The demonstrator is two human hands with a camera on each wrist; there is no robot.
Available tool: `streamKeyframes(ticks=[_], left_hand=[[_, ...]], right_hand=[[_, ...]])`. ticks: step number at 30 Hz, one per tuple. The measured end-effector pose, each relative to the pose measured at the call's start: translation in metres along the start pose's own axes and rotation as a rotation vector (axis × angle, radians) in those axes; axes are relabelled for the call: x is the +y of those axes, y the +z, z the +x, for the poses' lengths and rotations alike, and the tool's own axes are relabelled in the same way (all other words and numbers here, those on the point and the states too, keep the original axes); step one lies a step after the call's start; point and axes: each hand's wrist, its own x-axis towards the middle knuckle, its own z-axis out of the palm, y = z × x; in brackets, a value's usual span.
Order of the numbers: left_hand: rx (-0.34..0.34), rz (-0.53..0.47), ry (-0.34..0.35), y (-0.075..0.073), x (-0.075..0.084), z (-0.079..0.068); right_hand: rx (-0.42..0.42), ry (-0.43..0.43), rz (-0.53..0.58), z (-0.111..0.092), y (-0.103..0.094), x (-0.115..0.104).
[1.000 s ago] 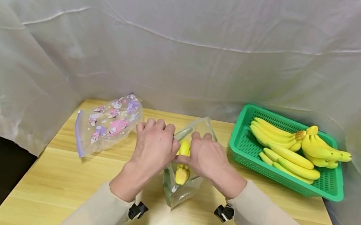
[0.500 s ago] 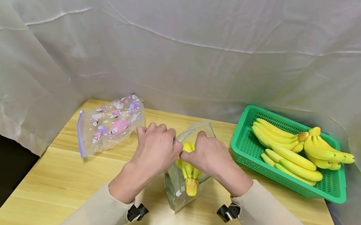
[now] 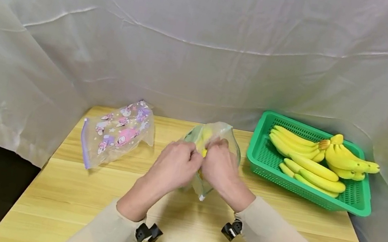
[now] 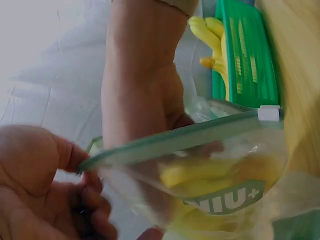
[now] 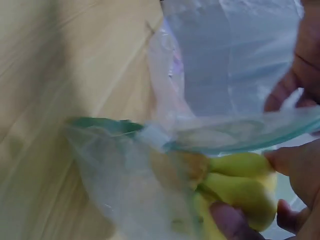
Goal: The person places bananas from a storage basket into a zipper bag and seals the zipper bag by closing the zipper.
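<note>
In the head view, your left grip (image 3: 176, 161) and right grip (image 3: 222, 166) were at a clear bag (image 3: 202, 187) over the counter (image 3: 95, 207), between the patterned bag (image 3: 120, 132) and the green basket (image 3: 305, 194). In the left wrist view, your left grip pinched its rim (image 4: 185, 135). In the right wrist view, your right grip, inside the clear bag, held the banana bunch (image 5: 240, 190).

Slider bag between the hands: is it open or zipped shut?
The slider bag is open: the left hand pinches its rim while the right hand reaches inside, holding the banana bunch.
</note>
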Motion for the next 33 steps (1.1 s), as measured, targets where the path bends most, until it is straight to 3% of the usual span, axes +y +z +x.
streamKeyframes(ticks=[4,8,12,16,18,20,23,26,33], left_hand=[[0.086,0.075,-0.044,-0.002,-0.007,0.005],[0.097,0.130,-0.106,-0.002,-0.020,0.010],[0.093,0.124,-0.153,-0.005,-0.031,0.013],[0.084,0.105,-0.177,-0.011,-0.035,0.015],[0.081,0.106,-0.189,-0.014,-0.036,0.016],[0.085,0.105,-0.195,-0.016,-0.036,0.016],[0.110,0.112,-0.189,-0.019,-0.036,0.016],[0.134,0.119,-0.173,-0.022,-0.032,0.015],[0.196,0.084,-0.171,-0.032,-0.018,0.014]], right_hand=[[-0.046,-0.043,-0.091,-0.001,0.012,0.000],[-0.116,-0.087,-0.088,-0.003,0.015,0.002],[-0.055,-0.110,-0.025,-0.008,0.008,0.012],[0.094,-0.013,-0.015,-0.011,0.004,0.033],[0.078,0.058,-0.015,-0.011,0.003,0.044],[-0.003,0.095,0.006,-0.009,0.000,0.052],[-0.056,0.076,0.084,-0.002,-0.013,0.055],[-0.019,0.020,0.122,0.008,-0.037,0.049],[0.068,-0.084,0.016,0.024,-0.087,0.026]])
